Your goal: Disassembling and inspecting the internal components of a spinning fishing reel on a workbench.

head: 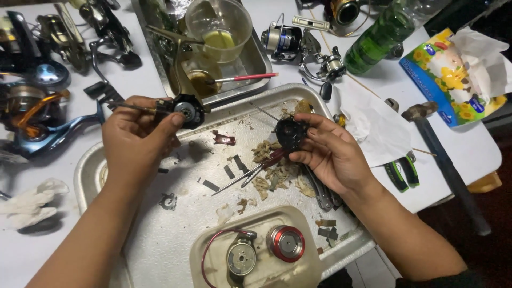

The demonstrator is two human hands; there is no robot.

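L hand [136,140]: grip closing tight on a black reel body [186,110], thumb pressing its near face, fingers wrapping behind. A thin metal handle stub is sticking out leftward from the grip, w/ a bronze arm rising up and away from it. Wrist is sitting roughly straight, forearm coming in from lower left, hand hovering over the far-left part of the metal tray [160,240].

R hand [330,152]: grip narrow, fingertips pinching a dark round side plate [289,133]; thumb on top edge, index and middle curling under. Palm is facing left toward the other grip, forearm angling in from lower right.

Both parts are being held above the tray, apart from each other, side plate right of the reel body.

Just below the R grip: red-handled tweezers [256,170] lying on the tray amid brownish wadded scraps [266,178]. Small dark flat strips are lying between the two grips, lower down. Nearer the body than both grips: shallow cream dish [213,264] holding a red spool [286,243] and a silver disc part [241,258].

Beyond the L grip: second steel tray w/ a clear plastic cup [220,24] and a red-handled brush [248,78]. Beyond the R grip: green bottle [376,40]. Right of the R grip on the worktop [469,149]: hammer [442,160], tissue pack [453,74].
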